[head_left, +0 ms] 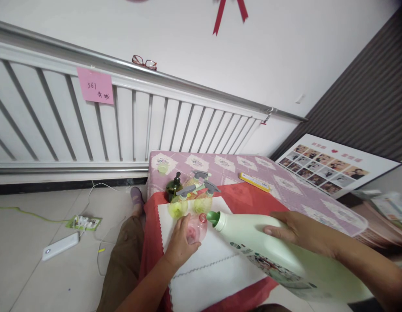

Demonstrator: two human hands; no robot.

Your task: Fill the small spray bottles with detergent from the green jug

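Observation:
My left hand (180, 246) is closed around a small pink see-through bottle (197, 229) with no cap on its neck. A large pale green detergent jug (269, 242) lies tilted in my right hand (292, 229), gripped near its handle. The jug's green spout is right beside the pink bottle's mouth; whether liquid flows I cannot tell. Just behind stand yellow spray bottles (178, 208) with grey trigger heads and a dark green pump bottle (173, 189).
A white cloth (214, 268) lies over a red cloth (249, 199) on a table with a purple patterned cover (217, 163). A yellow box (254, 182) lies further back. A power strip (85, 222) and a white power bank (60, 246) are on the floor at left.

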